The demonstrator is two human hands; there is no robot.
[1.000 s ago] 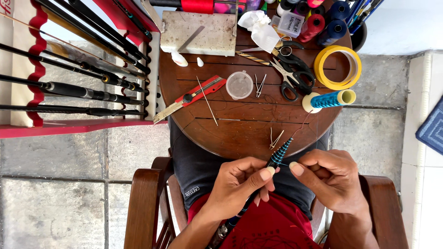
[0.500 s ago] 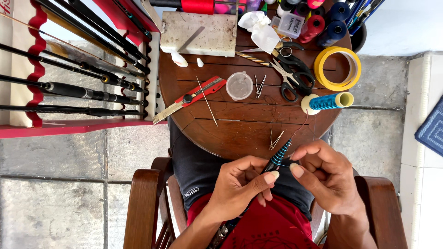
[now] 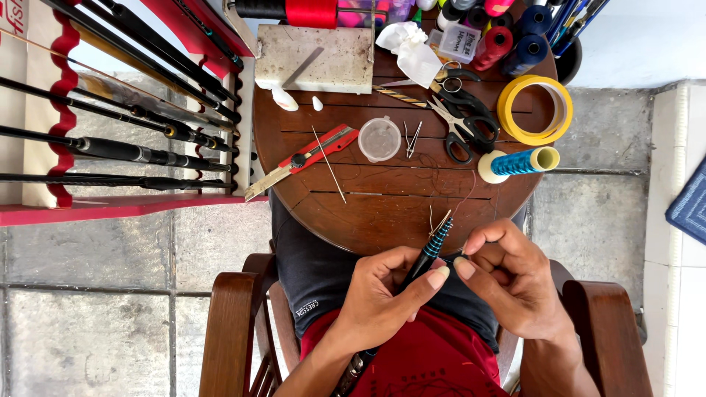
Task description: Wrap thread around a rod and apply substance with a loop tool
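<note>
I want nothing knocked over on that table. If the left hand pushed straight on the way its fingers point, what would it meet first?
The left hand points right, along the dark rod it pinches, so it would first meet the right hand, whose fingers already nearly touch it. The table lies ahead, off that line.

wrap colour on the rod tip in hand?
Blue bands on the black rod, pinched by the left hand; head view, the only one.
</note>
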